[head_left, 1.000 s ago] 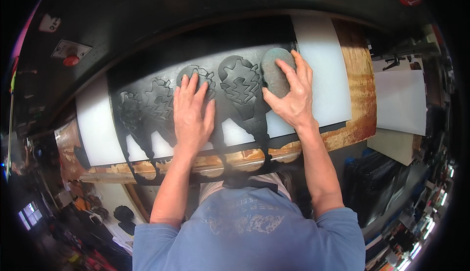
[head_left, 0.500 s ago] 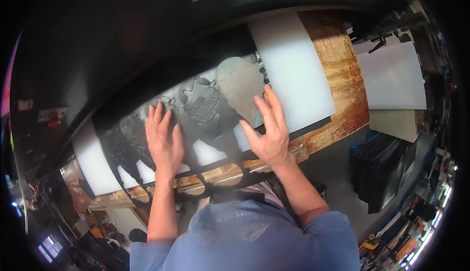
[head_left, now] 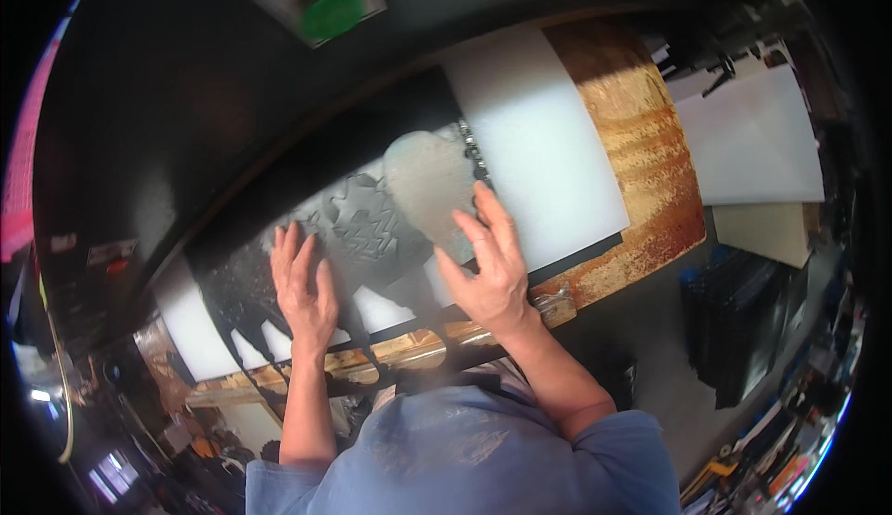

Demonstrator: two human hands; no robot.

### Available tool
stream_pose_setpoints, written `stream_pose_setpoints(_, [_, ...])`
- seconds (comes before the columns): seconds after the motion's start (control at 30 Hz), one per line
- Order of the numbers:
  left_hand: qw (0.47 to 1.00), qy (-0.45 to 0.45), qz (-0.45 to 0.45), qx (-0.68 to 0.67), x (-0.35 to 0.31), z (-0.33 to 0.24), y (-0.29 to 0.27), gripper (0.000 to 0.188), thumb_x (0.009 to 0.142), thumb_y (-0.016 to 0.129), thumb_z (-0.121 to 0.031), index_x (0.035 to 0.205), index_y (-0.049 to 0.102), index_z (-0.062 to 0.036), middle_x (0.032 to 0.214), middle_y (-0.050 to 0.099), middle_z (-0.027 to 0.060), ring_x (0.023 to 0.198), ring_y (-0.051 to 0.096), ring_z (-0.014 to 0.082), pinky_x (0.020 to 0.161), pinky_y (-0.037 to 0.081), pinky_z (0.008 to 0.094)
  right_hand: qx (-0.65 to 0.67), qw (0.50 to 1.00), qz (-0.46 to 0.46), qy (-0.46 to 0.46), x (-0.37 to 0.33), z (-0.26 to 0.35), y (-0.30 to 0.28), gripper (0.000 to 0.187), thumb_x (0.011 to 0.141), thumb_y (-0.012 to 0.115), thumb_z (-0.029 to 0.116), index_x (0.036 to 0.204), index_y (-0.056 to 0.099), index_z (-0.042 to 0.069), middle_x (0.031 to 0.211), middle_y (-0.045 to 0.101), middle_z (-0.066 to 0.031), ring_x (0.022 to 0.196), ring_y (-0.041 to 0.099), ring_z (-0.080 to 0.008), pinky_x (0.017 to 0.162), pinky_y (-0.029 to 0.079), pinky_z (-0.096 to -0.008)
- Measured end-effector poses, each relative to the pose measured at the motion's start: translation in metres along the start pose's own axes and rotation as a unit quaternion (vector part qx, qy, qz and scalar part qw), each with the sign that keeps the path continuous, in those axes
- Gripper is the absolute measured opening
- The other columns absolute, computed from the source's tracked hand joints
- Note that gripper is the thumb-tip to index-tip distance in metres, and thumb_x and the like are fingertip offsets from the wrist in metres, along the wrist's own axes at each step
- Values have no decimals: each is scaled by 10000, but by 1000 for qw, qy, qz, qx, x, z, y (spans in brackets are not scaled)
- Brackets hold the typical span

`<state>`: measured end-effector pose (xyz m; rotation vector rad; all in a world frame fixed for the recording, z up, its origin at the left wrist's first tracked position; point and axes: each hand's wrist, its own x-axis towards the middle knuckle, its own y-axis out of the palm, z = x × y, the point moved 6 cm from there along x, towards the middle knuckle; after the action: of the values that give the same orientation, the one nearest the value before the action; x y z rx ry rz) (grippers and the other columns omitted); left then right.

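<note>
Grey and flat, a sole-shaped plate point(head_left: 426, 180) lies on a black sheet point(head_left: 406, 257), near the sheet's right end, with its rounded end toward the back and its narrower end toward the person. The right hand point(head_left: 494, 284) is open at that narrower end, thumb and fingers spread apart near the plate's edge; whether the fingertips press on it I cannot tell. The left hand point(head_left: 307, 299) is also open, palm down, its fingertips over the sheet and well apart from the plate; it grips nothing, and its contact with the sheet is unclear. Between the hands, blurred zigzag shapes point(head_left: 364, 222) mark the sheet, and its near edge runs out in dark, narrow strips over a white board point(head_left: 553, 143). That board rests on a worn brown board point(head_left: 650, 148), which shows beyond it on the right. Above hangs a dark panel point(head_left: 186, 87) with a green button point(head_left: 333, 16). A blue shirt point(head_left: 465, 464) fills the lower edge, and black sheets point(head_left: 734, 324) stand stacked at right.
</note>
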<state>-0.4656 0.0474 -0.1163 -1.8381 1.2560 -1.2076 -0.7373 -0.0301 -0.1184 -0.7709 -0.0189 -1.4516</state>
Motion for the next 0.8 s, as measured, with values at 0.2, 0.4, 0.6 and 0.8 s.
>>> stream_pose_setpoints(0.2, [994,9,-25,-109,-23,-10,-29,406,972,659,73,1372,678,4,1350,725,235,1256,709,415,1086,556,473,-10,1000,0,0,-1,0,6,531,797,882,9,1273,667,-93,1538,519,-338,1324,630,-479,1078,589,-496])
stream_pose_setpoints(0.4, [977,44,39,-207,-99,-54,-46,280,908,733,79,1176,738,-4,945,759,140,872,730,342,795,586,419,-17,1000,-9,0,-4,-3,10,492,792,877,6,1247,691,-16,1539,527,-283,1328,620,-457,1074,586,-489])
stream_pose_setpoints(0.6, [994,51,-49,-85,-130,-53,-12,326,866,787,58,1169,705,-30,895,710,122,793,695,329,682,556,420,20,999,21,25,2,-10,-2,465,864,854,81,1290,695,-16,1530,554,-263,1346,625,-403,1110,553,-463])
stream_pose_setpoints(0.8, [991,60,-77,-88,-130,-53,-15,273,904,778,27,1151,680,-38,835,681,122,735,674,333,645,537,437,95,986,-137,-16,25,0,-63,227,1006,765,90,1203,722,-14,1069,707,-95,930,652,-180,851,547,-337])
